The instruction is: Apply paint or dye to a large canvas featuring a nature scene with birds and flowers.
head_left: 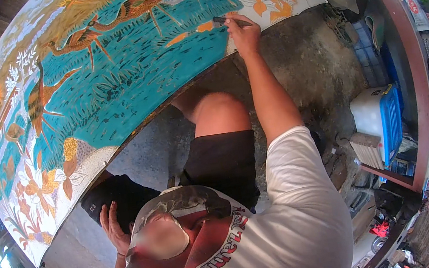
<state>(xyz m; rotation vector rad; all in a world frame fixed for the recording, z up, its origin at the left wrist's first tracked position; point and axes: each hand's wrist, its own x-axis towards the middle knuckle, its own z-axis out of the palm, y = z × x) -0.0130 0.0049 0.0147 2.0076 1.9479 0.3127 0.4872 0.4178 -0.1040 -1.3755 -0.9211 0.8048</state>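
The right fingers are pinching a short dark tool, probably needing light, even strokes on the teal-and-orange painted cloth beneath them, the left fingers resting loosely spread.

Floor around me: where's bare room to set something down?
Right of your right arm, bare floor shows between the painted cloth and the white box with a blue lid. Another patch lies between the cloth's near edge and your black shorts. It's crowded beyond the box, along the brown frame.
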